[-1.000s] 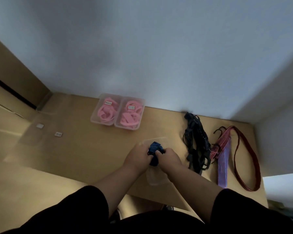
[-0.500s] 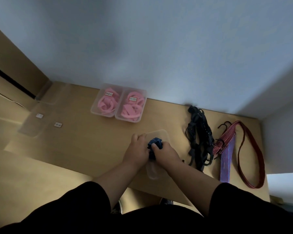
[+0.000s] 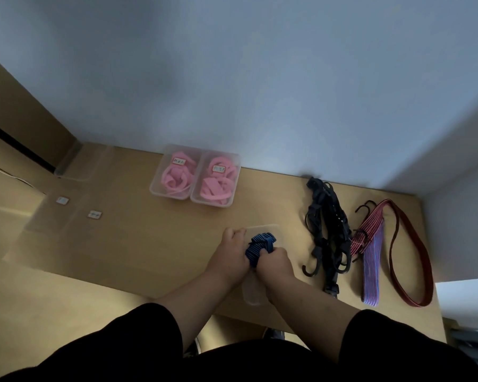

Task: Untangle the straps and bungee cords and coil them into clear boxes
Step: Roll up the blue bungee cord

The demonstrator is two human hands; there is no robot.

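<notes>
Both hands — left hand (image 3: 228, 260) and right hand (image 3: 273, 264) — have their grip clamped on the bundled blue cord (image 3: 260, 245), held over a clear box (image 3: 255, 292) near the desk's (image 3: 138, 244) front edge. The box outline is faint, apparently beneath the hands. Black cords (image 3: 327, 230) lie toward the right edge.

left hand (image 3: 229, 257) shifted onto box (image 3: 253, 295)

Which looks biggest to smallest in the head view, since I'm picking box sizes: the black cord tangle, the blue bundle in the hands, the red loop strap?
1. Red loop strap, by the area it spans.
2. Black cord tangle.
3. Blue bundle, partly hidden by the fingers.
</notes>
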